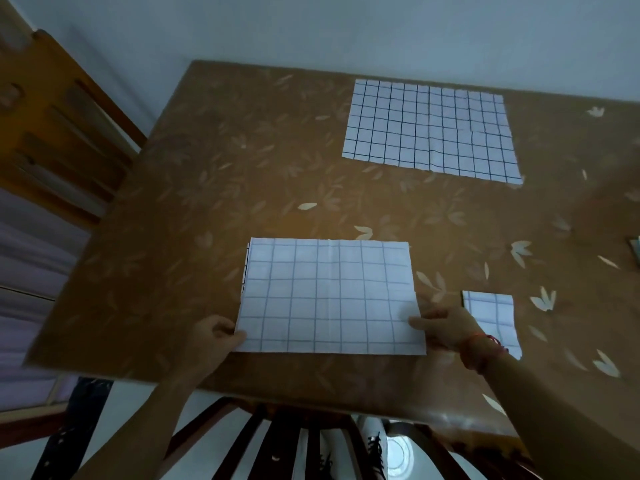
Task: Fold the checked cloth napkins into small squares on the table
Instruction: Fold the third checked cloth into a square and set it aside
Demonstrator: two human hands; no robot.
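Observation:
A white checked napkin, folded in half into a wide rectangle, lies near the table's front edge. My left hand pinches its near left corner. My right hand pinches its near right corner, with a red thread band on the wrist. A small folded checked square lies just right of my right hand, partly behind the wrist. A larger checked napkin lies flat and unfolded at the far right of the table.
The table carries a brown cover with pale leaf prints. A wooden chair stands at the far left, and another chair's back shows below the front edge. A small object peeks in at the right edge.

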